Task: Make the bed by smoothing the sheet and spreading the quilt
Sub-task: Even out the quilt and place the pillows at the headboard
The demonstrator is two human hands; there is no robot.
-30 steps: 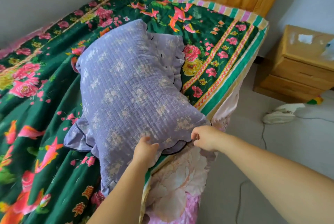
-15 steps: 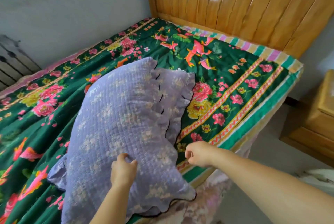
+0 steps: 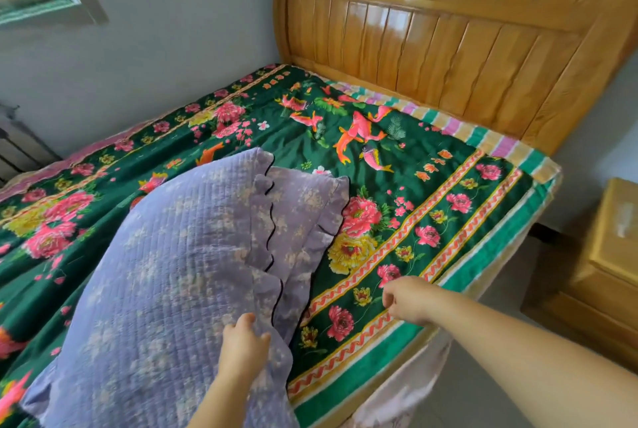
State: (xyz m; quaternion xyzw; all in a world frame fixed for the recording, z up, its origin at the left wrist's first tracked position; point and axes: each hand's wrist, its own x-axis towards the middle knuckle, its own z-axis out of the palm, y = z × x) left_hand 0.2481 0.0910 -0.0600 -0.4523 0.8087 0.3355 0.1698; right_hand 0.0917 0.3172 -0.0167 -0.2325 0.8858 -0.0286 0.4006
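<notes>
The left hand (image 3: 243,346) grips the near edge of the lilac pillow (image 3: 193,275), lower centre; the right hand (image 3: 409,300), loosely curled and holding nothing, hovers over the green quilt (image 3: 431,206) spread across the bed. Best slide the pillow squarely toward the headboard (image 3: 448,47), without dragging quilt wrinkles along.
</notes>
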